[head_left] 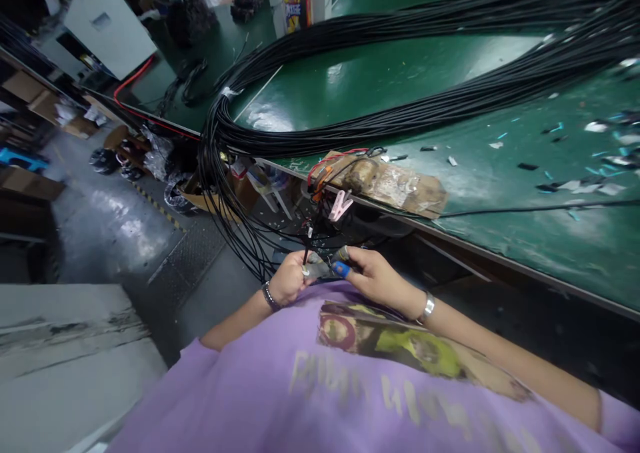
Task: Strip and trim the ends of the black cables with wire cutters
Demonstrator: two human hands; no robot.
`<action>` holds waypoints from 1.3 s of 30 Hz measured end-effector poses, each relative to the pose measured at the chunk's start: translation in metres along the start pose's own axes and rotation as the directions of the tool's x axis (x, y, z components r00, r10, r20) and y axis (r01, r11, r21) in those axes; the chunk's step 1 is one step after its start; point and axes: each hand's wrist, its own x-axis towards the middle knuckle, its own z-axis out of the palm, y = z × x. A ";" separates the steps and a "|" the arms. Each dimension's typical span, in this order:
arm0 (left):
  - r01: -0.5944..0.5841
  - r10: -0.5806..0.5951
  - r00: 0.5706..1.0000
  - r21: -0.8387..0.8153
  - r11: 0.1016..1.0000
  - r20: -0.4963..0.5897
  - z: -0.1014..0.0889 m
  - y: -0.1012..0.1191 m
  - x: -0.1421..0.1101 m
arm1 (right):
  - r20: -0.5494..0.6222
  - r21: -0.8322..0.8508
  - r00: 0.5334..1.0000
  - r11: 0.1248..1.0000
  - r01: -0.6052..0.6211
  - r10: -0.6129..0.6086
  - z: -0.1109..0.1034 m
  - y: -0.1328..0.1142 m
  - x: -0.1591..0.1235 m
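In front of the table, the left hand pinches a black cable, the right hand has fingers nearly meeting, hold unclear; this seems cable-handling, next needing steady pinching.

The cables are black, the tabletop green, the printed shirt purple.

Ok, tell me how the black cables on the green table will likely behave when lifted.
The cables will probably flop, since strands already droop over the edge of the table. They're likely heavy together, given how many run side by side. Near the white tie they may stay bunched, but below it they'd likely splay.
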 end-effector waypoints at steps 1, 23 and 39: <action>0.005 -0.005 1.000 0.011 1.000 0.009 0.001 -0.002 0.000 | -0.006 0.031 1.000 0.999 -0.016 0.016 0.001 0.001 0.000; -0.464 0.487 0.838 0.793 0.395 0.247 -0.009 0.006 0.004 | 0.020 0.334 0.962 0.905 -0.263 0.272 -0.006 -0.001 0.009; -0.471 0.458 0.881 0.138 0.871 0.120 -0.017 0.042 0.030 | -0.145 0.430 0.955 0.886 -0.175 0.259 -0.018 -0.003 0.045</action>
